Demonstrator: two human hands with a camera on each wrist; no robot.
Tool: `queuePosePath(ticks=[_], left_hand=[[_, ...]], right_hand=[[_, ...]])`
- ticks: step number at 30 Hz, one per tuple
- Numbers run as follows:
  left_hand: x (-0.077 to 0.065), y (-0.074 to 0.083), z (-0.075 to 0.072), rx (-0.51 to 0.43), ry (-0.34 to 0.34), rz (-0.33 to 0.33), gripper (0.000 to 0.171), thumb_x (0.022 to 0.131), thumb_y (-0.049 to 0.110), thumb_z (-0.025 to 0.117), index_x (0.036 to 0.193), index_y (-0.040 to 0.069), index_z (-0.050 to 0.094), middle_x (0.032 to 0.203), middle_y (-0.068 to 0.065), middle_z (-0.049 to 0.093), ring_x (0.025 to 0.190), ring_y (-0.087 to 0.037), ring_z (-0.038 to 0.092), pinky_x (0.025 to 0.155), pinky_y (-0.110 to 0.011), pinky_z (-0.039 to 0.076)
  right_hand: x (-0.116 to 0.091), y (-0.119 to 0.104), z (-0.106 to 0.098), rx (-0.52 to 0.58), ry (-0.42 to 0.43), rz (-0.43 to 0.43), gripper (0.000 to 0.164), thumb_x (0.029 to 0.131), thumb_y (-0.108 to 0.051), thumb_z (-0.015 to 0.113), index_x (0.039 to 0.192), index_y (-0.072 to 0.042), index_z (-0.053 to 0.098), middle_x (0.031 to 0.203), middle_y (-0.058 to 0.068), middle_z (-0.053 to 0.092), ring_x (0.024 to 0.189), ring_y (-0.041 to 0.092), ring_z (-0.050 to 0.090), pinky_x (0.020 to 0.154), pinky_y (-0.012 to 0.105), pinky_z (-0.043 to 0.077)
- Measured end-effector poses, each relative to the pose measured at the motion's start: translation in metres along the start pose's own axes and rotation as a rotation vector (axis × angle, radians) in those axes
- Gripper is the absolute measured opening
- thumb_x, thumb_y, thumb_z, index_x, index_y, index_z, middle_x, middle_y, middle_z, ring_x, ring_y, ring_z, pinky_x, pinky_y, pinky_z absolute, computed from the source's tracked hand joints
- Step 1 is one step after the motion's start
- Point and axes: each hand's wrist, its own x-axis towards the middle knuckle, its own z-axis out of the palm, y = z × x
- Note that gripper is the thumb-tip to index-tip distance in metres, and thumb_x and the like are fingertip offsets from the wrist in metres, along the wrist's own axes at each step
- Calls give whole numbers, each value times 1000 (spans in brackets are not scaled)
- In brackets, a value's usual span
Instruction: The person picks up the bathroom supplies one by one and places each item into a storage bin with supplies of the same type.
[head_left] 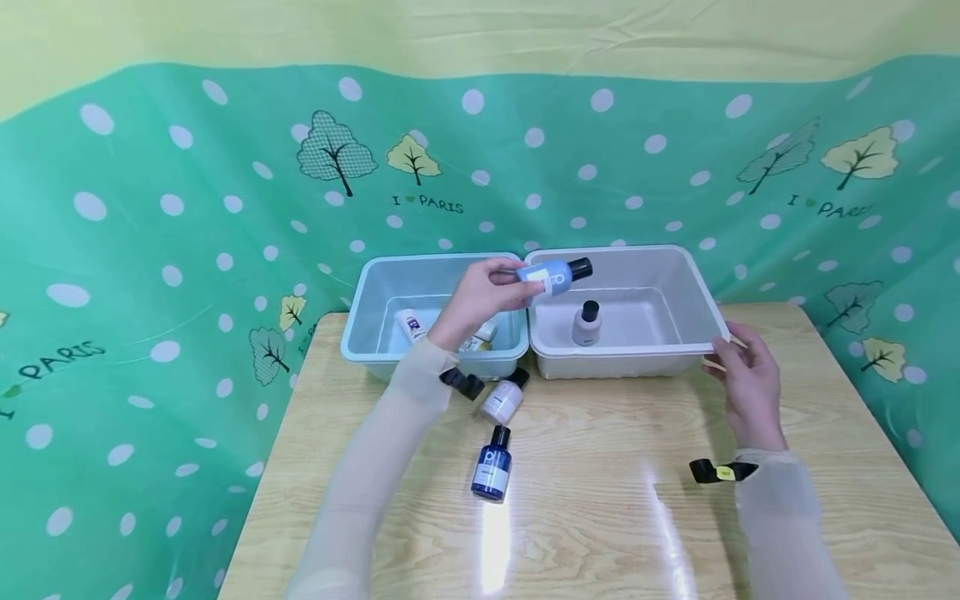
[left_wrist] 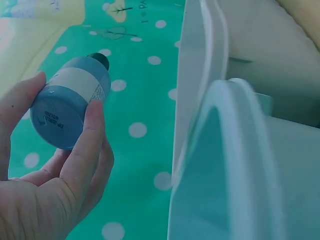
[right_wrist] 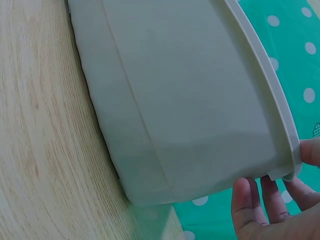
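My left hand (head_left: 487, 302) grips a light blue bottle (head_left: 551, 276) with a black cap, tilted sideways above where the two bins meet. In the left wrist view, thumb and fingers wrap the bottle (left_wrist: 72, 102) near its base, which faces the camera. My right hand (head_left: 748, 383) holds the near right corner of the grey-white bin (head_left: 622, 352). The right wrist view shows the thumb on the rim and the fingers under it. Inside that bin stands a pale bottle (head_left: 587, 325) with a black cap.
A light blue bin (head_left: 360, 357) on the left holds a white tube (head_left: 411, 326) and other small items, partly hidden by my left arm. On the wooden table (head_left: 600, 492) lie a pale bottle (head_left: 503, 400) and a dark blue bottle (head_left: 492, 467). A green patterned cloth (head_left: 247, 167) hangs behind.
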Motion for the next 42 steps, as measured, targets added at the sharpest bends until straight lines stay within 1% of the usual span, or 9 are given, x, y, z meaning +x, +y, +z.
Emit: queuePosePath(ticks=[6,12,16,21,24,27,33,38,42], left_hand=[[45,9,27,23,-22,-23,60,77,20,90,127,3,62,113,-12,66,95,-23,70,83,-36,61],[83,10,57,52,-80,-34,58,79,20,89,127,2,62,111,-11,65,92,-22,70,77,-31,62],[102,8,74,130,-97,-61,56,79,22,88,126,4,63,108,-8,64,88,-19,70,74,-28,62],[122,3,89,302,-96,-28,53,79,25,89,122,5,66,103,-4,65,81,-17,70,69,-24,61],[131,-4,94,423,-125,-21,54,80,28,88,123,5,66,102,-3,66,81,-17,70,67,-21,59],[137,-15,98,497,-159,-49,50,81,29,87,120,5,66,100,-3,66,81,-16,68,67,-21,59],[145,-34,101,567,-149,-133,27,86,26,82,81,5,67,78,-3,63,68,-15,58,71,-30,57],[144,-43,104,638,-134,-164,38,90,14,76,61,9,52,57,0,48,53,-14,46,53,-26,46],[140,-36,110,685,-102,-115,44,90,11,73,58,9,43,53,1,35,46,-13,37,43,-24,33]], right_hand=[[-1,2,-3,-3,2,-8,46,95,-16,71,138,-10,56,118,8,61,93,19,66,71,23,60],[-1,4,-3,-13,4,-14,47,95,-19,72,139,-11,56,120,8,62,95,20,65,73,23,60],[1,5,-1,-24,10,-19,46,95,-19,71,139,-12,56,121,8,62,95,19,65,73,23,60],[4,5,2,-44,6,-20,46,95,-17,71,139,-12,56,118,7,63,93,16,66,73,22,59],[4,5,1,-54,-2,-16,47,95,-17,70,139,-12,55,118,8,63,93,16,66,73,23,59],[5,4,0,-45,-8,-18,48,96,-17,70,140,-11,54,119,8,64,93,17,66,74,23,59],[5,4,-4,-57,-12,-30,48,96,-18,70,141,-11,54,120,8,64,93,16,66,74,24,59],[4,5,-5,-76,-21,-31,49,96,-20,70,142,-11,53,120,8,64,95,17,66,75,24,59],[4,4,-6,-78,-26,-31,50,96,-21,70,142,-12,53,122,7,62,97,18,64,76,25,59]])
